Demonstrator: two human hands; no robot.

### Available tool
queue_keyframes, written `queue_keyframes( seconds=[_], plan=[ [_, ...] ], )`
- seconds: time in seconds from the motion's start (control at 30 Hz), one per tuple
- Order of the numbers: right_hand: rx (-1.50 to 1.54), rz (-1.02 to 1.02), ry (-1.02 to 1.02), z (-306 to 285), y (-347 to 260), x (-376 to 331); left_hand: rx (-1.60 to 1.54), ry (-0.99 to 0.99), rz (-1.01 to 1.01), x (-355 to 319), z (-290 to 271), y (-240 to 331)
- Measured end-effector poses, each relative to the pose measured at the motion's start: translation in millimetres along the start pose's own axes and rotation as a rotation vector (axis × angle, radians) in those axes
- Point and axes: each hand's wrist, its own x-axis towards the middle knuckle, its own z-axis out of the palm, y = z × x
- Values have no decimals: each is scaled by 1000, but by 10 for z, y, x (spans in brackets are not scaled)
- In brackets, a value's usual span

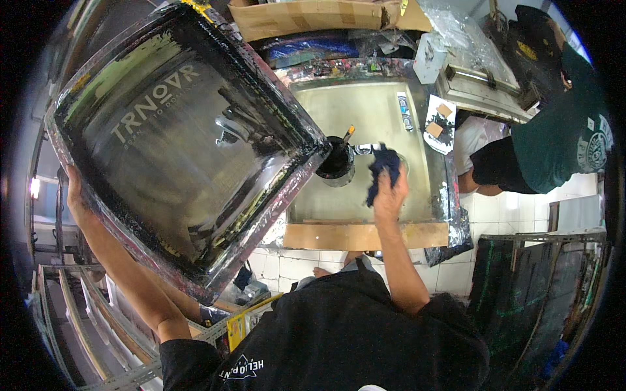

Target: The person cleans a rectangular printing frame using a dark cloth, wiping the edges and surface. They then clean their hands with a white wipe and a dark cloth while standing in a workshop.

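Observation:
My left hand (pixel 75 195) grips the left edge of a large screen-printing frame (pixel 176 130), black with ink and glossy, held up tilted at the left. My right hand (pixel 390 195) is closed on a dark blue rag (pixel 381 166) over a worn metal table (pixel 372 111). Just left of the rag stands a black ink pot (pixel 338 161) with a stick in it; the frame's lower right corner hangs close beside the pot.
Another person in a dark green shirt (pixel 561 137) crouches at the right by the table. A tube (pixel 404 111) and an ink-smeared card (pixel 440 120) lie on the table. Cardboard (pixel 313 16) lies behind. Dark screens (pixel 528 293) lean at lower right; metal racks (pixel 85 326) stand lower left.

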Motion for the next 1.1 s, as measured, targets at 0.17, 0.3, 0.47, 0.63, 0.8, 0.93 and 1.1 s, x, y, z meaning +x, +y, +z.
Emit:
queue_keyframes(
  seconds=[0.17,0.3,0.47,0.63,0.8,0.93,1.1],
  plan=[
    [7,-167,-104,1096,-292,56,-139,-144,58,-299,-360,308],
    [103,-238,-108,1398,-206,-4,-122,-30,189,-559,-615,574],
    [110,-258,-161,1735,-293,-152,-39,265,312,-976,-964,786],
    [156,-139,-270,2197,-157,-288,13,302,473,-1472,-1757,860],
    [162,90,-315,2563,-222,-400,-148,336,526,-1954,-2110,533],
    [362,305,-586,2827,-231,-378,-218,387,563,-2376,-2297,312],
    [-210,-60,-744,3191,-312,-529,-121,615,665,-2829,-2496,304]
  ],
)
